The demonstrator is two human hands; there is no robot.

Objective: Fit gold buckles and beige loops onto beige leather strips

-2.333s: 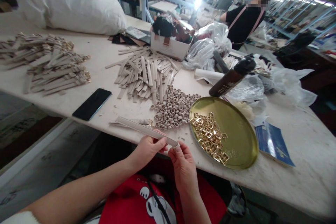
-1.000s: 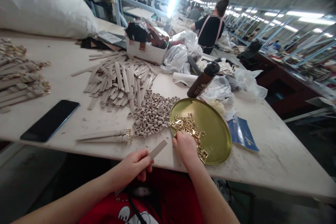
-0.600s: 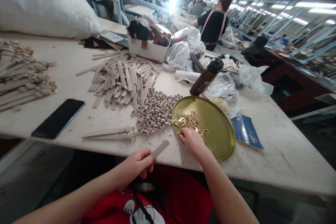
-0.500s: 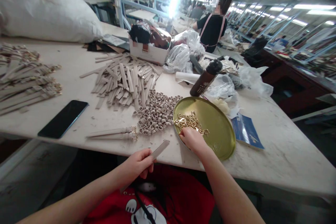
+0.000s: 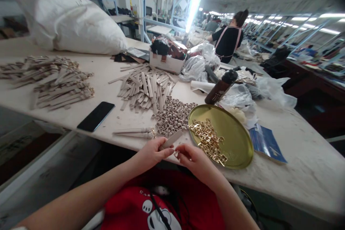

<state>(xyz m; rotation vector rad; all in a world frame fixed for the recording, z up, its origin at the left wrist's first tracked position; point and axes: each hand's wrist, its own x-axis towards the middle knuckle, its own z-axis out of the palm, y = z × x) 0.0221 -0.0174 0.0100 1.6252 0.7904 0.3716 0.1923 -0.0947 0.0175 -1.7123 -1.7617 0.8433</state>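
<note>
My left hand [image 5: 155, 152] is closed on a flat beige strap [image 5: 171, 139], whose end points up and to the right. Close beside it, my right hand [image 5: 190, 156] pinches a small gold buckle [image 5: 176, 153] between thumb and fingers. A gold-coloured oval tray [image 5: 237, 143] lies just right of my right hand, with a heap of gold buckles [image 5: 207, 138] on it. Beyond my hands is a pile of small beige loops [image 5: 172, 116]. A few straps fitted with buckles [image 5: 133, 133] rest at the table edge, left of my left hand.
Loose beige straps [image 5: 148, 88] are heaped behind the loops. A black phone [image 5: 96, 116] and a pile of buckled straps [image 5: 61, 82] lie left. A dark bottle [image 5: 221, 87], plastic bags and a blue booklet [image 5: 266, 142] are right. Another person [image 5: 228, 41] stands farther back.
My right hand has left the buckle heap on the tray and come to my left hand, carrying a gold buckle. My left hand still holds the strap. The view has shifted slightly.
</note>
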